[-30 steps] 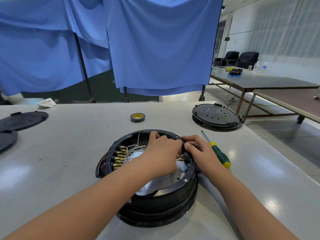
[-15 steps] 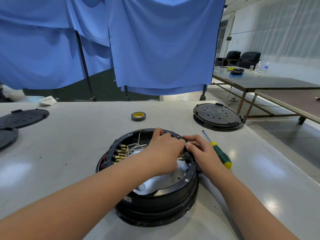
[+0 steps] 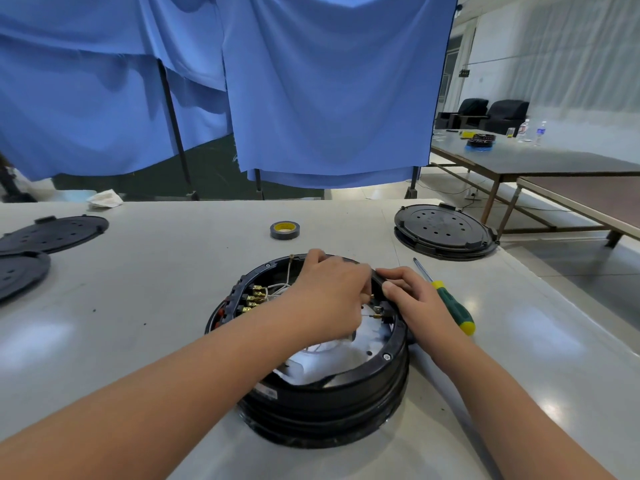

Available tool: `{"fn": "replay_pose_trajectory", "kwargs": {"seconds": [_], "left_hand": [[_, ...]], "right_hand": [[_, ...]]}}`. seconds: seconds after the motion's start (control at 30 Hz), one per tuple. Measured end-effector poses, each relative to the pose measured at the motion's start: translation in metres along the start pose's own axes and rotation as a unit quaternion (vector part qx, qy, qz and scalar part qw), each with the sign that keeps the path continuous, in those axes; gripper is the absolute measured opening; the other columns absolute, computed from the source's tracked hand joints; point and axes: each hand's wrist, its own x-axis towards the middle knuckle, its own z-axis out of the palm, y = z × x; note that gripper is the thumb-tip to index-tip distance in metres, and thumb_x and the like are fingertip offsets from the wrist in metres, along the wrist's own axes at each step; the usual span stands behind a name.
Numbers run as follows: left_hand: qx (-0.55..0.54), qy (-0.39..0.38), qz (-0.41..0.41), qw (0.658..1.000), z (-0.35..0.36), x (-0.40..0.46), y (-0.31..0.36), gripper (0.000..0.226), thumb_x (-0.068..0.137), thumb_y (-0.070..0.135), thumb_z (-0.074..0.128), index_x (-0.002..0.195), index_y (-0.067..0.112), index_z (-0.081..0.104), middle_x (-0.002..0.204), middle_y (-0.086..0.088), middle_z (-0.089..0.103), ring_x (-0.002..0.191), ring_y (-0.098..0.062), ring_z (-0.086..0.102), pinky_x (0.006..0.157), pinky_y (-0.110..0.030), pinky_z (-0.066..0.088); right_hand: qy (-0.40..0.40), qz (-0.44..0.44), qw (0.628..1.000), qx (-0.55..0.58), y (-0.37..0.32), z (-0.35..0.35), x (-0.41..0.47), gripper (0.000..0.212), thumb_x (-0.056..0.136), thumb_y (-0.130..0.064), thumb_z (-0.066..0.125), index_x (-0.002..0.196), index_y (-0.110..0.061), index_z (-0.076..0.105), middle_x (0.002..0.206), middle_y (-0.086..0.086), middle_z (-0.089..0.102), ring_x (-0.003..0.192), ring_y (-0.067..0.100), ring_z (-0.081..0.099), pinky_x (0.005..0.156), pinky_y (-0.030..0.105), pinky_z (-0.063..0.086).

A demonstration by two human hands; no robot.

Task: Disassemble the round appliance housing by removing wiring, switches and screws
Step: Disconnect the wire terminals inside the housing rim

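Housing (image 3: 329, 393) label illegible; both hands inside.

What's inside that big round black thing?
Inside the round housing you can see white wires, gold connectors and white padding. The left hand covers the middle, so what lies underneath is hidden.
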Motion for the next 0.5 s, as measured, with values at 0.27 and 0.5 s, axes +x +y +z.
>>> {"fn": "replay_pose_trajectory", "kwargs": {"seconds": [0.27,0.5], "left_hand": [[-0.401,0.098,-0.107,0.904,-0.004,-0.010,-0.011,0.008,0.088,0.025,0.065,0.080,0.028,0.067,0.082,0.008,0.069,0.081,-0.008,0.063,0.073,-0.015,0.048],[-0.579,0.171,-0.154,0.782,-0.015,-0.017,-0.013,0.003,0.083,0.024,0.071,0.082,0.026,0.073,0.068,0.013,0.070,0.058,0.002,0.059,0.057,-0.013,0.048]], "right_hand": [[0.007,0.004,1.000,-0.001,-0.005,0.000,-0.005,0.021,0.093,-0.008,0.053,0.109,-0.015,0.064,0.101,0.004,0.068,0.088,0.005,0.063,0.072,0.009,0.050],[0.048,-0.022,0.998,-0.043,-0.012,-0.002,-0.009,0.019,0.091,-0.024,0.059,0.109,-0.024,0.068,0.107,-0.007,0.069,0.096,-0.002,0.063,0.079,0.009,0.048]]}}
